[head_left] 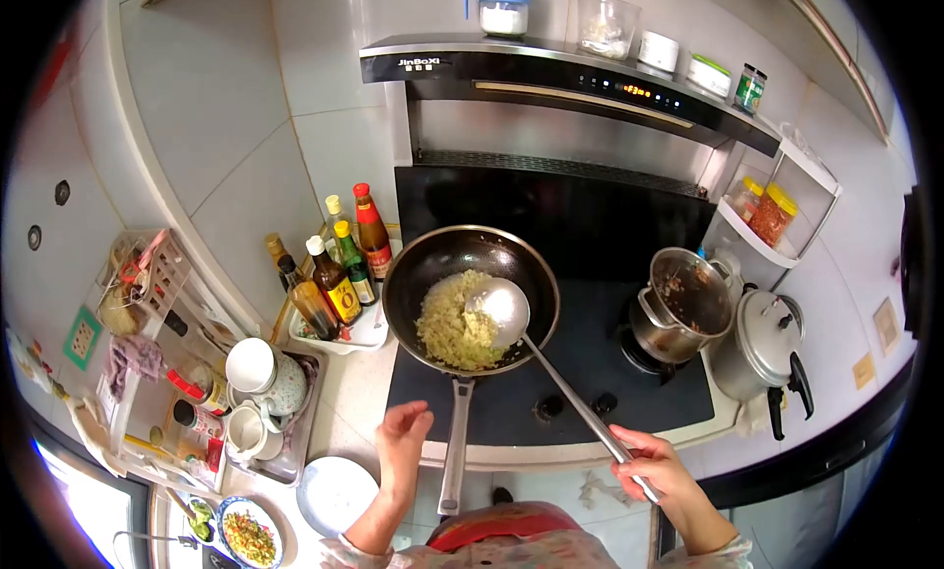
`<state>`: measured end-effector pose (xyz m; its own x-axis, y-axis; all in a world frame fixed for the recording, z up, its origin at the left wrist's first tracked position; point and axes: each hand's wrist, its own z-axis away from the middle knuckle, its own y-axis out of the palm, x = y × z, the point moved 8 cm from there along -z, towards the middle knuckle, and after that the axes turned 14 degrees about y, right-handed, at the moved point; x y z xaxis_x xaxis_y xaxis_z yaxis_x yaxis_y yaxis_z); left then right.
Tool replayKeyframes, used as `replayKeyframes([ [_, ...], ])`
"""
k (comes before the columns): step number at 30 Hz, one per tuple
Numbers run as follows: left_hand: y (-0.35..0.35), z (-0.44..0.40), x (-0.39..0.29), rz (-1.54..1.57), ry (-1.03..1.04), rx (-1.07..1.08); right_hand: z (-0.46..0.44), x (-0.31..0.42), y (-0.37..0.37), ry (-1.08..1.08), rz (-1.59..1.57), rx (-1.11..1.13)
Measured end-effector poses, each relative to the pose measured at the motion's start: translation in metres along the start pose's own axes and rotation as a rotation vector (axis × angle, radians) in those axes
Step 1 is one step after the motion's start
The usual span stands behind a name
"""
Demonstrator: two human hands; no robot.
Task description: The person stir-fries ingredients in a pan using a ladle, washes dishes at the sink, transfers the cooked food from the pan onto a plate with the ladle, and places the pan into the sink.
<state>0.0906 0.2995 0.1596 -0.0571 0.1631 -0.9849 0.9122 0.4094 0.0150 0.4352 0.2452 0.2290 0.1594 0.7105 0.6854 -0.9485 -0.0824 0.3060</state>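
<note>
My right hand [651, 463] is wrapped round the long handle of a metal ladle [580, 404]. The ladle's round bowl rests among pale yellow, grainy food [454, 318] that looks like rice, inside a dark wok [521, 264]. The bowl hides part of the food. My left hand [401, 436] hovers just left of the wok's metal handle [456, 451], apart from it. Its fingers are loosely curled, with nothing visible in them. The wok sits over the left side of the black stove [629, 402].
A steel pot [678, 318] stands on the right burner, beside a pressure cooker [757, 348]. Sauce bottles [339, 274] crowd the wok's left. Nearer are a white plate [336, 495], a bowl of chopped colourful food [250, 535] and a tray of crockery [295, 451]. The range hood [560, 77] overhangs the back.
</note>
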Motion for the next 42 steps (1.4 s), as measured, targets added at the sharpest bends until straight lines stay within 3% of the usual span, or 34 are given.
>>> replayKeyframes([
  [4, 0.027, -0.040, -0.068, -0.406, 0.471, 0.043, 0.015, -0.002, 0.005, 0.004, -0.024, 0.042],
  [10, 0.083, -0.076, -0.082, -0.705, 0.839, 0.139, 0.032, 0.002, 0.017, 0.058, 0.049, 0.006],
  [24, 0.137, -0.087, -0.065, -1.014, 1.075, 0.414, 0.038, 0.013, 0.022, -0.006, 0.118, 0.050],
  [33, 0.150, -0.088, -0.059, -1.046, 1.220, 0.512, 0.034, 0.017, 0.018, -0.002, 0.150, 0.049],
  [39, 0.149, -0.098, -0.054, -0.920, 1.112, 0.471, 0.029, 0.016, 0.010, -0.005, 0.181, 0.062],
  [42, 0.135, -0.118, -0.045, -0.721, 0.832, 0.430, 0.027, 0.020, 0.009, -0.010, 0.175, 0.053],
])
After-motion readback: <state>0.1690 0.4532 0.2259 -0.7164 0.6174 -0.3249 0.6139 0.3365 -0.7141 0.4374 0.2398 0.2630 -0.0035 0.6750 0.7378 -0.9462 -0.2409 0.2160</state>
